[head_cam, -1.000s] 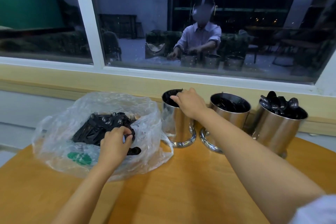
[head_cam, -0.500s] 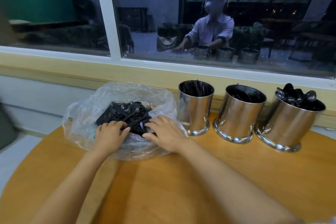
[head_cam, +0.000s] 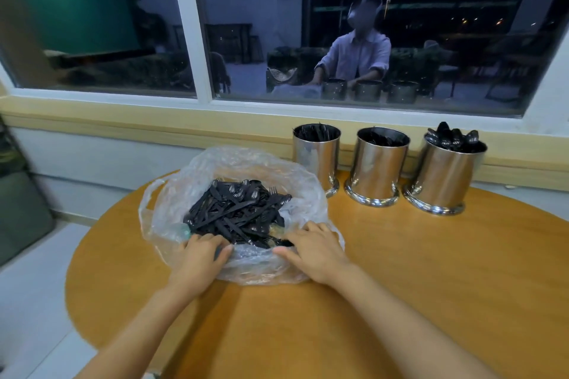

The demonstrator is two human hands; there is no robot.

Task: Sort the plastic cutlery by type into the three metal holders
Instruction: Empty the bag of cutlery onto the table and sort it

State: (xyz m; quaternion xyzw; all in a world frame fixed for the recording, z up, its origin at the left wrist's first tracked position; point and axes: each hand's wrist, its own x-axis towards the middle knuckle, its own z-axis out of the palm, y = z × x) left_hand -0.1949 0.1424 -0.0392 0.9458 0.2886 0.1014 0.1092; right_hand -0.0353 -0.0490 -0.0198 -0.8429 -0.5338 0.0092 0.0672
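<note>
Head cam: both hands are at the near edge of the clear plastic bag (head_cam: pixel 246 163), which sits on the round wooden table (head_cam: pixel 415 271), left of centre.

L hand (head_cam: pixel 200 258): knuckles up, fingers curled down over the bag rim, thumb out to the right. There's a dark bit btwn thumb and index. Can't tell if it's pinching a piece or just pressing plastic.

R hand (head_cam: pixel 314 252): flat-ish, fingers roughly straight and spread, resting on the bag edge w/ tips at the black cutlery pile (head_cam: pixel 240 209). I see nothing gripped.

The pile is inside the open bag. Fork tines are visible; the rest is tangled.

3 metal holders stand in a row at the table's far edge under the window (head_cam: pixel 369 40), right of the bag. Left holder (head_cam: pixel 317 154) is just beside the bag, contact unclear, dark pcs inside. Mid holder (head_cam: pixel 377 166) has dark pcs low inside. Right holder (head_cam: pixel 446 175) has spoons (head_cam: pixel 452 138) sticking above the rim.
</note>
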